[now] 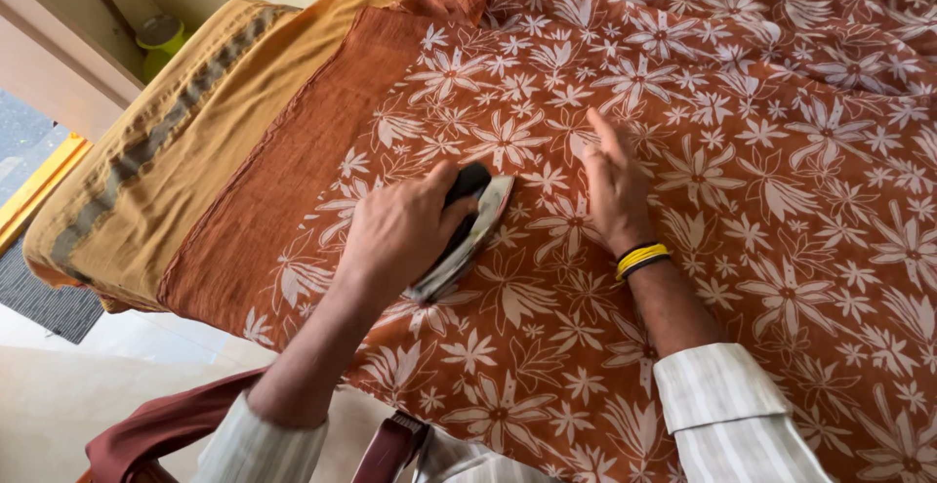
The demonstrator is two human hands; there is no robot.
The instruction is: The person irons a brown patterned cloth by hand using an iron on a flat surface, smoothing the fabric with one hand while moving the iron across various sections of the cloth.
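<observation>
Left hand (395, 229) grips iron (467, 234) on floral cloth (781, 151), beside right hand (613, 185).

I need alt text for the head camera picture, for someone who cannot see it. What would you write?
A person's left hand grips the black handle of an iron on rust-brown cloth with white flowers, while the right hand rests flat on the cloth beside it. A mustard cloth hangs over the left edge.

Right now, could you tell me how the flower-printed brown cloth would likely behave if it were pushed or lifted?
The printed cloth would probably be floppy: it drapes over the table edge and bunches at the top. It looks thin, so likely light. The right hand lies flat on it beside the iron gripped by the left hand, suggesting it may slide and wrinkle if pushed.
</observation>
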